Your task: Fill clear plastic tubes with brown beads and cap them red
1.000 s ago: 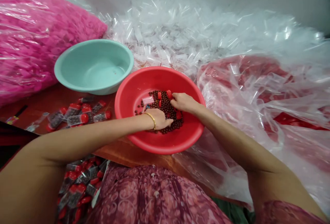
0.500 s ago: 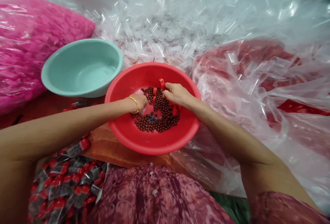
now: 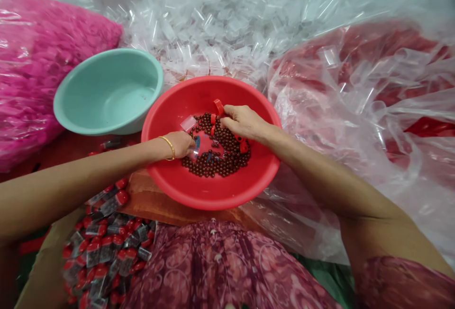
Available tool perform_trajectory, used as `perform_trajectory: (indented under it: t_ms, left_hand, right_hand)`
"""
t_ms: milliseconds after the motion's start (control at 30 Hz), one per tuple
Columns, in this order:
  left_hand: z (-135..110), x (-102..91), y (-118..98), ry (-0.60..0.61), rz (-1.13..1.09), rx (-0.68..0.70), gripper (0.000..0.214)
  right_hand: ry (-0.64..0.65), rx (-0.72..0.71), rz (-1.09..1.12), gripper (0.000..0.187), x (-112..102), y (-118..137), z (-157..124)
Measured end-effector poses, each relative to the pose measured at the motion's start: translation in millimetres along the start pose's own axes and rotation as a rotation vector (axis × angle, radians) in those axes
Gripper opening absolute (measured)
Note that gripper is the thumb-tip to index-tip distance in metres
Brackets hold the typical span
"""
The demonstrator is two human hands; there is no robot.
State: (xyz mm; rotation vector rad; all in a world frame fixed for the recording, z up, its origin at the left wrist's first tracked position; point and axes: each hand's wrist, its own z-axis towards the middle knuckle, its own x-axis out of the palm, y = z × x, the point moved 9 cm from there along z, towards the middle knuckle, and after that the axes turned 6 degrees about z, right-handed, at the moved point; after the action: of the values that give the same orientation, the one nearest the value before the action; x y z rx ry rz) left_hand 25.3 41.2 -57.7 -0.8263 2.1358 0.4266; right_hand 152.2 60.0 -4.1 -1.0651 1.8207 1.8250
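Observation:
A red plastic basin (image 3: 213, 197) in front of me holds many small round brown beads (image 3: 227, 162). My left hand (image 3: 181, 144) is inside it at the left of the beads, fingers closed round a clear plastic container (image 3: 195, 151) that they partly hide. Another clear piece (image 3: 188, 123) shows just beyond the knuckles. Over the far side of the beads, my right hand (image 3: 243, 122) pinches a red cap (image 3: 218, 107) between thumb and fingers. Several more red caps (image 3: 243, 146) lie among the beads, close under the right hand.
A pale green basin (image 3: 106, 95) stands at the left, beside a bag of pink pieces (image 3: 53, 58). Clear plastic containers (image 3: 220, 24) are heaped behind. Plastic sheeting over red pieces (image 3: 355, 100) lies at right. Filled red-capped containers (image 3: 106, 252) are piled at lower left.
My left hand has moved left and slightly down, away from the beads' middle. The right hand still holds the red cap near the same spot. The view has shifted slightly.

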Motion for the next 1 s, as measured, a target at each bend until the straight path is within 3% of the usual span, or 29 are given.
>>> perform_trajectory:
  t_ms: [133,400,500,633,700,767,900,1000]
  left_hand:
    - [17.5,-4.3,-14.4,0.001,-0.097,0.031,0.02]
    - [65.1,-12.6,-91.3,-0.036,-0.299,0.241,0.021]
    - [80.5,-8.7,-98.4,0.003,-0.61,0.292,0.018]
    - [77.2,5.8,-108.7,0.299,-1.281,0.438,0.025]
    - [66.2,0.4,-108.5,0.37,-1.485,0.538,0.036]
    - [55.1,-9.9,-98.1,0.339,-1.595,0.58,0.043]
    - [28.6,-35.9,-63.7,0.118,-1.705,0.601,0.042]
    - [5.1,-50.1,-43.5,-0.065,-1.75,0.63,0.041]
  right_hand:
    - [-0.004,-0.017,0.01,0.015,0.5,2.2,-0.1]
    - [-0.034,-0.047,0.122,0.013,-3.2,4.6,-0.6]
    - [-0.057,-0.053,0.25,0.012,-2.6,-0.7,2.5]
    - [-0.099,-0.041,0.558,0.013,-5.2,-9.0,7.5]
    - [-0.149,-0.047,0.689,0.014,-12.3,-11.7,8.1]
    - [-0.241,-0.074,0.765,0.018,-24.3,-14.4,6.6]
    - [-0.437,-0.159,0.735,0.018,-47.6,-14.8,-2.4]
    - [-0.43,-0.168,0.751,0.017,-48.3,-8.9,-8.8]
